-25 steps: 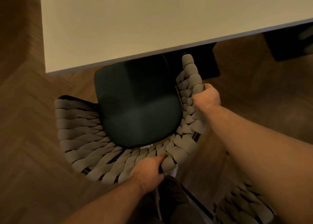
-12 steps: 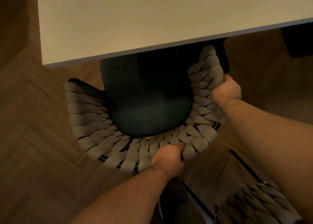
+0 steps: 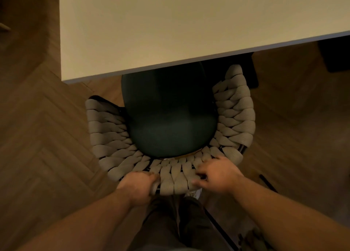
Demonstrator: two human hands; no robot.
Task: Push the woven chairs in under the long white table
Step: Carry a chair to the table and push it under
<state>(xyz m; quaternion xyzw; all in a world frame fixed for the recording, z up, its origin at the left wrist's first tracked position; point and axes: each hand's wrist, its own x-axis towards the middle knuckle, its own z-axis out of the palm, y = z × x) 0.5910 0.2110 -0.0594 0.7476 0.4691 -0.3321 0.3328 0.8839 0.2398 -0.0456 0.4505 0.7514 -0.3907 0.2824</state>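
Nowhere can I read a word: no brand, no label, no print on the chair (image 3: 170,121) or the table (image 3: 170,27). My chair has a curved back and arms wound in thick beige woven straps over a dark frame, which shows in the slits between the straps, and a round dark green seat cushion (image 3: 168,118) set inside that ring. It stands on the herringbone wood floor (image 3: 43,137) facing the table, with the front of the cushion already beneath the white top's near edge while the back and most of the arms stick out toward me. My left hand (image 3: 139,187) is clamped on the back rim, left of its middle, fingers curled over the straps. My right hand (image 3: 217,176) lies on the same rim to the right, fingers spread loose across the straps, thumb at the outer side, not closed on anything. Between my forearms I see my dark trousers (image 3: 178,224). At the lower right corner a bit of a second woven chair (image 3: 251,240) shows, blurred
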